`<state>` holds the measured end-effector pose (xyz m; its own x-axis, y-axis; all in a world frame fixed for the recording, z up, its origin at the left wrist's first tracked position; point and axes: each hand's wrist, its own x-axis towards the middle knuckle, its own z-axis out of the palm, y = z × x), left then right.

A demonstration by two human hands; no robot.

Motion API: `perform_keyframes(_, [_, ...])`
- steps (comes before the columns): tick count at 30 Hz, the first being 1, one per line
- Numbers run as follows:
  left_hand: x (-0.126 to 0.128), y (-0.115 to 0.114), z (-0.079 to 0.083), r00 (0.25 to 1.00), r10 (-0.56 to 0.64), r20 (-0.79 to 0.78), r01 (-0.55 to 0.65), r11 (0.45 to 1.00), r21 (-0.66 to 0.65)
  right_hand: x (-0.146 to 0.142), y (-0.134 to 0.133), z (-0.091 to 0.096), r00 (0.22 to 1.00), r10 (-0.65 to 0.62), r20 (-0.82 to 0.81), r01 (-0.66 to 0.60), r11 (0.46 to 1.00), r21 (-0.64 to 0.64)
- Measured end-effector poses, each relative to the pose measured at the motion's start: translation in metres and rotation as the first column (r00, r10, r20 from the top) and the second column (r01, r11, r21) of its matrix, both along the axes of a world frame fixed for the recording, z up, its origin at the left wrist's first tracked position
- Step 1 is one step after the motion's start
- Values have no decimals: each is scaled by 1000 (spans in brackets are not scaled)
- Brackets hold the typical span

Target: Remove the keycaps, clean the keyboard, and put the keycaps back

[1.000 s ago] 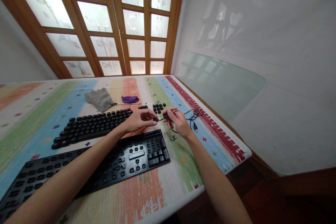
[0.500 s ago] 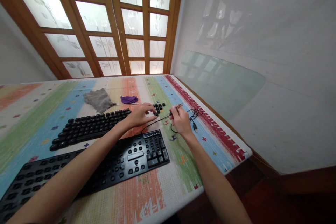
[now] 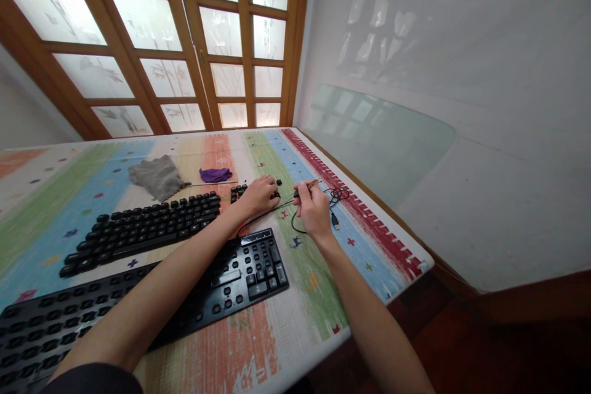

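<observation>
My left hand point(image 3: 262, 194) is over a small group of loose black keycaps point(image 3: 234, 192), its fingers curled down around a black keycap point(image 3: 276, 195) at the fingertips. The hand covers part of the group. To its right, my right hand point(image 3: 314, 209) is closed around a thin stick-like tool point(image 3: 316, 182) with a brownish end and a dark end; the fist hides its middle. Below the hands lies a black keyboard base point(image 3: 231, 286), with most keys off and a few still on its number pad. My left forearm crosses over it.
Rows of black keycaps point(image 3: 152, 228) stand behind the base. Farther back lie a grey cloth point(image 3: 157, 177), a thin rod point(image 3: 212, 184) and a purple cloth point(image 3: 215, 175). A coiled cable point(image 3: 339, 196) with a USB plug point(image 3: 335, 220) sits by the right edge, near the wall.
My left hand has moved onto the keycap group and its fingers have closed in. My right hand still grips the stick-like tool. The whole view has shifted slightly.
</observation>
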<state>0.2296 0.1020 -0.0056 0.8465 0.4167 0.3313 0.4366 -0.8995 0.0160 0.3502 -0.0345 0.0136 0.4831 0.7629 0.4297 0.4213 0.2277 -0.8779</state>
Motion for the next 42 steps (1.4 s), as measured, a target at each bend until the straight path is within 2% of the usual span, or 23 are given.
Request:
perform_keyframes(15, [1, 1, 3, 996, 82, -37, -81, 997, 8, -1, -2, 5, 996, 22, -84, -21, 1000, 12])
perform_keyframes(26, [-5, 1, 4, 997, 76, -10, -76, 997, -12, -2, -3, 8, 987, 60, -148, -60, 998, 5])
perform_keyframes(29, [-6, 2, 4, 998, 66, 8, -66, 998, -12, -1, -3, 9, 976, 109, -190, -109, 994, 11])
perform_keyframes(32, [-9, 1, 7, 999, 49, 24, -49, 999, -18, 0, -5, 12, 943, 239, -232, -238, 971, 34])
perform_keyframes(34, [-14, -4, 10, 998, 34, 58, -32, 999, -34, 0, -9, 15, 896, 364, -254, -365, 930, 46])
perform_keyframes(36, [-23, -12, 12, 991, 31, 127, -22, 998, -67, -1, -14, 20, 813, 518, -267, -532, 847, 24])
perform_keyframes(37, [-29, -18, 12, 985, 37, 169, -22, 996, -91, -2, -16, 22, 754, 601, -267, -625, 781, -7])
perform_keyframes(39, [-42, -32, 12, 962, 76, 261, -36, 987, -154, -6, -21, 25, 619, 742, -256, -782, 613, -113])
perform_keyframes(41, [-58, -50, 11, 947, 95, 307, -30, 977, -211, -12, -24, 26, 505, 830, -239, -860, 458, -227])
perform_keyframes(42, [-67, -60, 11, 944, 94, 316, -20, 973, -230, -15, -25, 25, 464, 856, -229, -875, 401, -272])
